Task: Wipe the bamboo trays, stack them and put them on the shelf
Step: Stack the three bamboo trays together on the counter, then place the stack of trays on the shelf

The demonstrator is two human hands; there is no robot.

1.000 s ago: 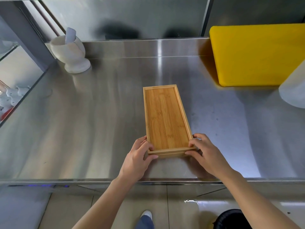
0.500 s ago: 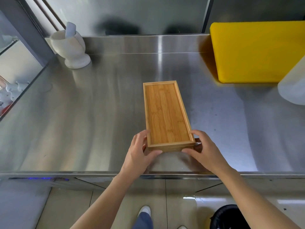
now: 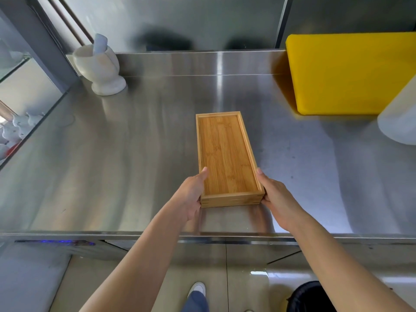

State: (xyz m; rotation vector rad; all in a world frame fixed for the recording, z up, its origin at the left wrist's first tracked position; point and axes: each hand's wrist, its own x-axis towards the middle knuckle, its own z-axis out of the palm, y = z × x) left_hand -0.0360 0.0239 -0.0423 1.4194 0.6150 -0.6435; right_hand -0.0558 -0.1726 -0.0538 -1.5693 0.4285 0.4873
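Note:
A stack of bamboo trays (image 3: 226, 154) lies lengthwise on the steel counter (image 3: 112, 165), its near end showing stacked layers. My left hand (image 3: 191, 194) grips the stack's near left side, thumb along the top rim. My right hand (image 3: 275, 199) holds the near right side, thumb on the rim. The stack's near end looks lifted slightly off the counter. I see no cloth.
A white mortar with pestle (image 3: 100, 68) stands at the back left. A yellow cutting board (image 3: 351, 73) leans at the back right, with a white container (image 3: 400, 118) in front of it. A black bin (image 3: 310, 297) sits on the floor below.
Both hands slid from the stack's near corners to its long sides and closed on it. The near end of the stack has come up a little.

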